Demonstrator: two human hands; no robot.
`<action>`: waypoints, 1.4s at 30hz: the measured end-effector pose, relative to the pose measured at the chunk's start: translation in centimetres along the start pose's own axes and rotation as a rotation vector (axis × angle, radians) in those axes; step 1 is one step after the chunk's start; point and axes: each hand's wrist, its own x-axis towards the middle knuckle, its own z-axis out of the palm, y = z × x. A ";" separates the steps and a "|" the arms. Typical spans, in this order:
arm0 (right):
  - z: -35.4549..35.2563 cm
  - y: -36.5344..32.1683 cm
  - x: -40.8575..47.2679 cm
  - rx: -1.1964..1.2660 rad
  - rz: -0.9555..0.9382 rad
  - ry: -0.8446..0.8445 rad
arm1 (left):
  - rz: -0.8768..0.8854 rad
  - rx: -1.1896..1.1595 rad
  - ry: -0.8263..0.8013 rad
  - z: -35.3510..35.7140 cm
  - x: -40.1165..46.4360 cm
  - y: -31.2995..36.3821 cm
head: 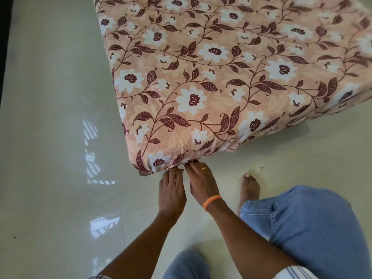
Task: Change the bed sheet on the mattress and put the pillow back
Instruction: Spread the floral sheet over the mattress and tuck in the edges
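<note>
A mattress lies on the floor, covered by a peach bed sheet (221, 77) printed with white flowers and dark maroon leaves. Its near corner points toward me, where the sheet gathers in small folds. My left hand (171, 190) reaches under that corner, its fingertips hidden beneath the gathered sheet edge. My right hand (201, 182), with a gold ring and an orange wristband, sits right beside it, its fingers tucked into the same sheet edge. No pillow is in view.
Glossy pale floor tiles (56, 117) surround the mattress on the left and front. My knees in blue jeans (302, 228) and a bare foot (249, 188) are to the right of my hands.
</note>
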 end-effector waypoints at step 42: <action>-11.3 18.9 -1.2 -0.275 -0.055 -0.128 | 0.165 0.223 0.065 2.2 8.7 20.5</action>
